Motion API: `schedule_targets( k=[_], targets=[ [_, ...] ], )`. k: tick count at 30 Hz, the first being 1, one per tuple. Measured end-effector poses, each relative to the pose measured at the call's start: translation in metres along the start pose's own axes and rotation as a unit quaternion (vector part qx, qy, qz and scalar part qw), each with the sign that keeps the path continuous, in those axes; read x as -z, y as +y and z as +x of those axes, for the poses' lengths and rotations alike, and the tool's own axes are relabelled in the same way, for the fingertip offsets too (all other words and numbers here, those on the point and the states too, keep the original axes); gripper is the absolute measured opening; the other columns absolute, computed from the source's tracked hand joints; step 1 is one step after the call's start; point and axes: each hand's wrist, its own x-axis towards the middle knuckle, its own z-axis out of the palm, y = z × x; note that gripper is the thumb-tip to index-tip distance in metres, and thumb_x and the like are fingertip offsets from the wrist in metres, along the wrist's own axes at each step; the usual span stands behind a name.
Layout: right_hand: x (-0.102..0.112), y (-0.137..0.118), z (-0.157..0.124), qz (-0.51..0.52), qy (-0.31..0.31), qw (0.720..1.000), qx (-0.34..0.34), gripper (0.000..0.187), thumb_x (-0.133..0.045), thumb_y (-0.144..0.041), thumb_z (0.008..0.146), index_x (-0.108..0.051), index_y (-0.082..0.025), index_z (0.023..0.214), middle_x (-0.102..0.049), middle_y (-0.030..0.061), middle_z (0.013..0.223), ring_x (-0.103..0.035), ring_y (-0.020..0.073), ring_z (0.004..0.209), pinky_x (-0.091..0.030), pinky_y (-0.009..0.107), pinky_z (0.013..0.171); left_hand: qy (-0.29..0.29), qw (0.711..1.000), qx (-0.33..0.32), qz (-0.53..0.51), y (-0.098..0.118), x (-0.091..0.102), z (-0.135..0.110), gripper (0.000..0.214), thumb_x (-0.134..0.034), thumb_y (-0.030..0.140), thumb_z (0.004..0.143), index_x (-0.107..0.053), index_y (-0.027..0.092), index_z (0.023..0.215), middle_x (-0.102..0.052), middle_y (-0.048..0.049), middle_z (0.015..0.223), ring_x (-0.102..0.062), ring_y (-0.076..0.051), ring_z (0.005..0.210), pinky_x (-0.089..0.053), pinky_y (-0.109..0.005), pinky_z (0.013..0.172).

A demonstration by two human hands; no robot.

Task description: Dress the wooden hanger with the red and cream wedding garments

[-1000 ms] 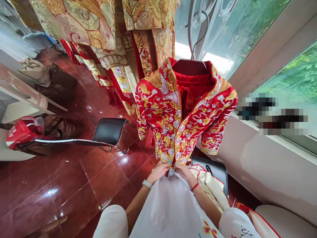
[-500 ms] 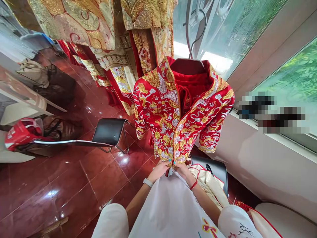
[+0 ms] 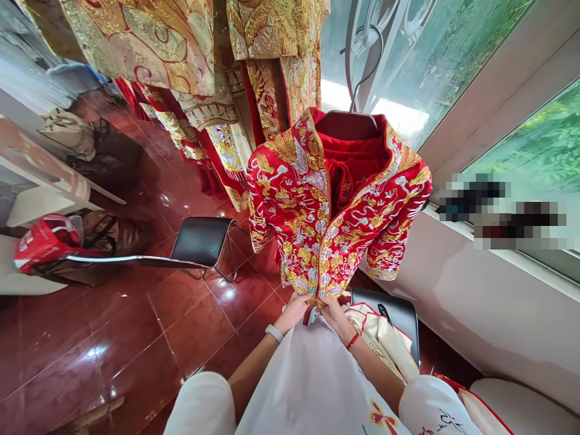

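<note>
A red jacket (image 3: pixel 294 211) with gold and silver embroidery hangs in front of me from a dark hanger (image 3: pixel 348 121). Its collar stands up and its front is open at the top, showing red lining. At the bottom hem, my left hand (image 3: pixel 295 309) pinches the left front edge, the thumb lying on the embroidery. My right hand (image 3: pixel 333 311) grips the other front edge close beside it. Both edges meet between my thumbs. The fingers behind the cloth are hidden.
Gold embroidered garments (image 3: pixel 149 48) hang at the upper left. A black chair (image 3: pixel 202 240) stands on the red tiled floor (image 3: pixel 190 338). Cream cloth with red trim (image 3: pixel 380 332) lies on another black chair (image 3: pixel 405 314) at right. A window (image 3: pixel 453 78) with a sill is on the right.
The view has shifted slightly, so the jacket and surroundings sit a little lower and further right. Both hands keep their hold at the hem.
</note>
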Motion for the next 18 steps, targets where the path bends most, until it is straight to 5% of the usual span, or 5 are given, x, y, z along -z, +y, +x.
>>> schedule_targets(
  k=[9,18],
  targets=[
    [-0.001,0.0,0.006,-0.006,0.02,1.0,0.018,0.05,-0.091,-0.035,0.055,-0.071,-0.023,0.099,-0.076,0.0033,0.088,-0.07,0.0261,0.087,-0.053,0.04,0.084,0.04,0.998,-0.021,0.036,-0.007,0.007,0.008,0.025,-0.085,0.009,0.066,-0.067,0.018,0.081,-0.076,-0.0039,0.083,-0.073,-0.022,0.09,-0.053,-0.033,0.087],
    [-0.018,-0.003,0.007,0.002,0.043,0.995,0.088,0.054,-0.091,-0.037,0.056,-0.069,-0.024,0.104,-0.076,0.0036,0.097,-0.069,0.0245,0.094,-0.053,0.038,0.088,0.033,0.997,-0.02,0.066,-0.003,0.016,0.017,0.027,-0.084,0.008,0.069,-0.07,0.019,0.09,-0.077,-0.0026,0.087,-0.072,-0.018,0.086,-0.052,-0.027,0.08]
  ],
)
